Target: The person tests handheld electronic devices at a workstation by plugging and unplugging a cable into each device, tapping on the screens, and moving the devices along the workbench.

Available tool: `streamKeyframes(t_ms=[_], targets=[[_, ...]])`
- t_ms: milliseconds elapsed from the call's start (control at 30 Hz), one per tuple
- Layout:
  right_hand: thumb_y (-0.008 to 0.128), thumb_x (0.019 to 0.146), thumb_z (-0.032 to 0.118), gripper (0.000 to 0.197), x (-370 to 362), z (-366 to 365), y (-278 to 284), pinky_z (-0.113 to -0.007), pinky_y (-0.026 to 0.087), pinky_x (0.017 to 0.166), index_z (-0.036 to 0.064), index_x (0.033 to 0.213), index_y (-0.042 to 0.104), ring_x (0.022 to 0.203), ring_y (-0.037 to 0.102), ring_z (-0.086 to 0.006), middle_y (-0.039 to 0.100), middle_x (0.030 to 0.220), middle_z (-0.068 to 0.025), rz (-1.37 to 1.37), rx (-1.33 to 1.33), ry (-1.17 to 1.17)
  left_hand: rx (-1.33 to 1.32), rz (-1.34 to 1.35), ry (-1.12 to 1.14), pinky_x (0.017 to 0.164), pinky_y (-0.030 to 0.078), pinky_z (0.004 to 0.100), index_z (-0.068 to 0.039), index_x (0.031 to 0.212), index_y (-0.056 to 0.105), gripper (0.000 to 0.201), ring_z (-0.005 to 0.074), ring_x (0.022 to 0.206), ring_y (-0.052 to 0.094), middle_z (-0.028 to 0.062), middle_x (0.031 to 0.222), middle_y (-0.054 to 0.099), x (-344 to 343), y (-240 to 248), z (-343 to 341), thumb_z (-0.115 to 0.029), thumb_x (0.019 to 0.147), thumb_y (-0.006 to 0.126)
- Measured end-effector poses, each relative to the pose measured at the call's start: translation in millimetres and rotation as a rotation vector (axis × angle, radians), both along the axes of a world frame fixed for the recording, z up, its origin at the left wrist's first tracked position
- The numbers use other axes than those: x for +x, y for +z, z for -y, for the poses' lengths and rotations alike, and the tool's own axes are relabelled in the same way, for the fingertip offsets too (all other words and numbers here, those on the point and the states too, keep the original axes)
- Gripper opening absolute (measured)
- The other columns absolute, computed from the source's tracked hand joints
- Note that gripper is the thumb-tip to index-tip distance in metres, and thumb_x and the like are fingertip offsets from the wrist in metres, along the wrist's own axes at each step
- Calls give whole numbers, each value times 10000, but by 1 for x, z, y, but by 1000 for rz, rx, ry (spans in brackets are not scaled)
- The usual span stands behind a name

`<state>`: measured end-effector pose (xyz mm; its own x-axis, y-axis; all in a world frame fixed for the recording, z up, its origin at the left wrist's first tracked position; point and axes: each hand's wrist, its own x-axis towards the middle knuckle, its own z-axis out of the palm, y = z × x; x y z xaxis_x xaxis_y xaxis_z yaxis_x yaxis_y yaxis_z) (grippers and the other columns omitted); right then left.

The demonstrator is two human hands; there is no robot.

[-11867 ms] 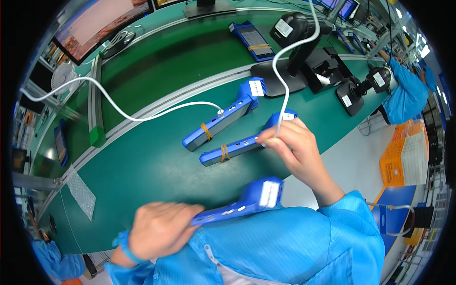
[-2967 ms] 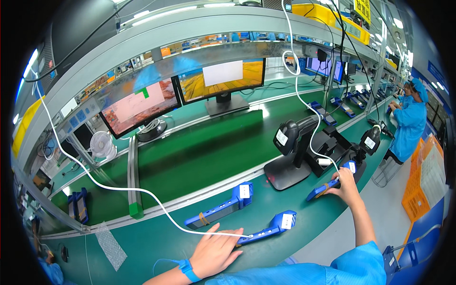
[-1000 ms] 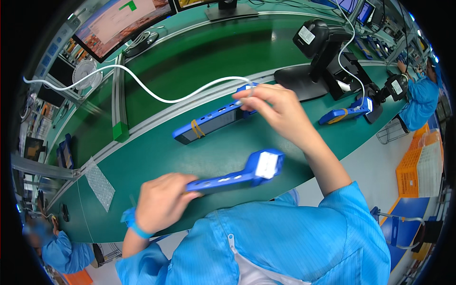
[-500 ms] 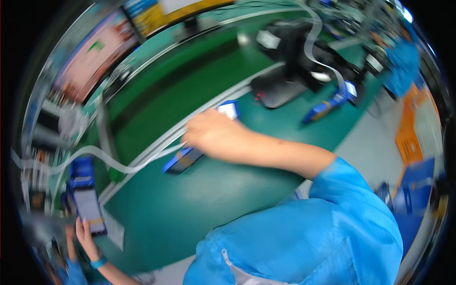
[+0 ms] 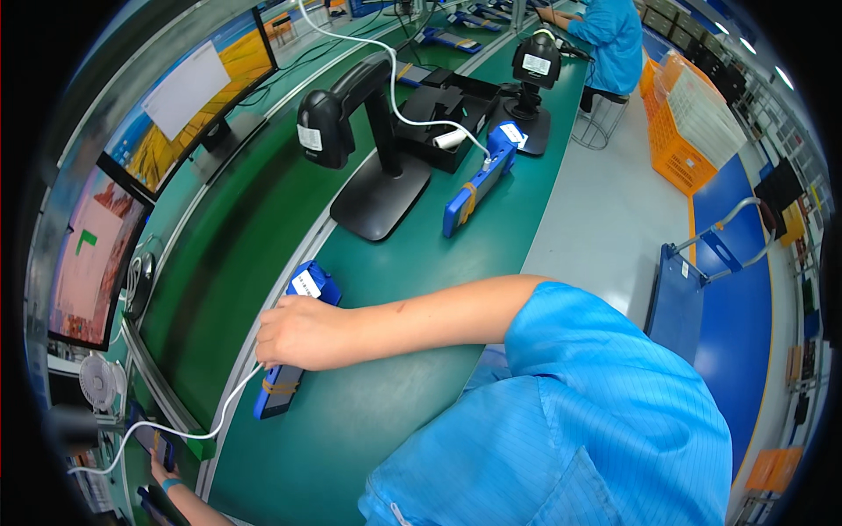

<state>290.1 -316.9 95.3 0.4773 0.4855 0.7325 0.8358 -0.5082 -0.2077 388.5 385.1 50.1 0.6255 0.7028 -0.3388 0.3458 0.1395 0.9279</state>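
Note:
My right hand (image 5: 303, 333) reaches across the bench, fingers closed over the middle of a blue handheld terminal (image 5: 279, 390) with a tan rubber band. The terminal's labelled end sticks out beyond the hand. A white cable (image 5: 215, 431) runs from the left into my right fingers; its end is hidden there. At the lower left, my left hand (image 5: 161, 470), below a teal wristband, grips another handheld terminal (image 5: 165, 449) with a dark face and tan band. A third blue terminal (image 5: 474, 195) lies farther along the bench with a white cable attached.
A black scanner on a stand (image 5: 381, 197) stands beyond my right hand, with a black tray (image 5: 443, 149) behind it. Another scanner (image 5: 535, 66) stands farther back. Monitors (image 5: 189, 96) line the left. A co-worker (image 5: 605, 44) sits far off; an orange crate (image 5: 675, 158) and blue trolley (image 5: 680, 289) occupy the floor.
The view has swung right, shifting the bench and scanners leftward in the picture. My right hand stays at the same terminal and cable; my left hand still holds its terminal, now lower in view.

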Motion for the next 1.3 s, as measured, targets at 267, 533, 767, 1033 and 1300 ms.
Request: streamKeyframes(t_ms=[267, 533, 767, 1033, 1300], targets=[[697, 838, 221, 50, 3, -2, 2, -323, 446, 726, 173, 836, 711, 825, 645, -168, 680, 753, 38, -26, 27, 94, 601, 39, -7, 930, 547, 400, -38, 1289, 623, 461, 282, 1037, 677, 133, 1218, 666, -58, 1, -9, -299, 924, 728], [664, 806, 198, 58, 5, 8, 1, -317, 448, 720, 143, 791, 655, 825, 627, -173, 634, 749, 24, 66, -195, -86, 641, 548, -388, 1139, 375, 371, -13, 1425, 528, 419, 242, 1341, 507, 123, 1455, 536, -34, 52, 201, -202, 1052, 552], [633, 941, 252, 112, 1, -11, -5, -372, 462, 788, 149, 956, 677, 924, 632, -208, 664, 876, -17, -188, 5, 31, 308, 596, -703, 993, 492, 363, -55, 1169, 677, 255, 226, 1187, 630, 123, 1269, 678, -98, 62, 411, -233, 990, 647], [719, 877, 127, 91, -14, 2, 6, -390, 482, 760, 100, 960, 697, 807, 664, -237, 690, 855, -35, -116, 5, 42, -41, 620, -886, 946, 510, 294, -7, 1096, 647, 118, 157, 1049, 645, 80, 1084, 686, -109, -13, 471, -70, 1007, 604], [739, 870, 164, 374, -17, 0, 23, -424, 503, 892, 73, 1224, 657, 1085, 639, -305, 662, 1243, -108, -158, -83, 7, -4, 612, -901, 949, 529, 328, -15, 1097, 633, 112, 187, 1046, 668, 104, 1063, 699, -111, -14, 462, -48, 997, 594]])
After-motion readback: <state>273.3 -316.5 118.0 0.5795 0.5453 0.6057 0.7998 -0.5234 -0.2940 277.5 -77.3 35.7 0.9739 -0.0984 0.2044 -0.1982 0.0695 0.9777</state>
